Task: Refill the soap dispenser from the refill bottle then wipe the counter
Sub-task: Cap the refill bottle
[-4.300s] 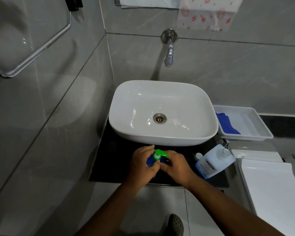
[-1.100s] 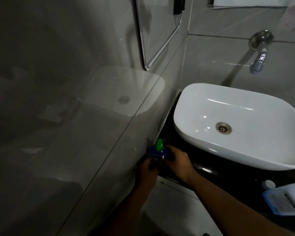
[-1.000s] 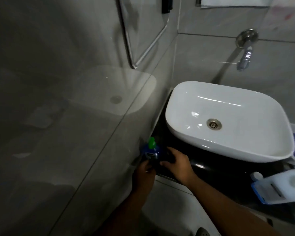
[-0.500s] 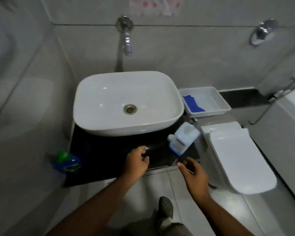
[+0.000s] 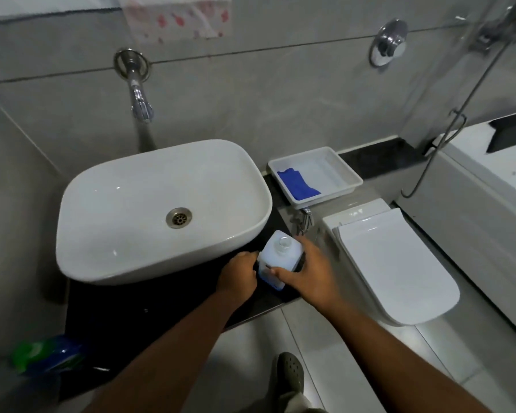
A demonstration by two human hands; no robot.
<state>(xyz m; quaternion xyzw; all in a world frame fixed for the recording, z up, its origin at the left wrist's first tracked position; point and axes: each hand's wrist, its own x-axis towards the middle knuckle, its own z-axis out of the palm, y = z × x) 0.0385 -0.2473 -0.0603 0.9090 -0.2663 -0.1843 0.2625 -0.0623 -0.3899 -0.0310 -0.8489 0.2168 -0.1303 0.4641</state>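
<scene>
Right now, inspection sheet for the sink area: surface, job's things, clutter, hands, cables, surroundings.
Surface: black counter under the white sink.
Job's things: refill bottle upright at the counter's right end, neck uncapped; soap dispenser at the far left, blurred; blue cloth lying in the white tray.
Clutter: nothing seen.
Hands: right hand has its grip round the bottle; left hand is against the bottle's left side, fingers hidden.
Cables: nothing seen.
Surroundings: wall tap, closed toilet, bathtub at right.

Soap dispenser (image 5: 46,354) blurred; bottle label unreadable.
</scene>
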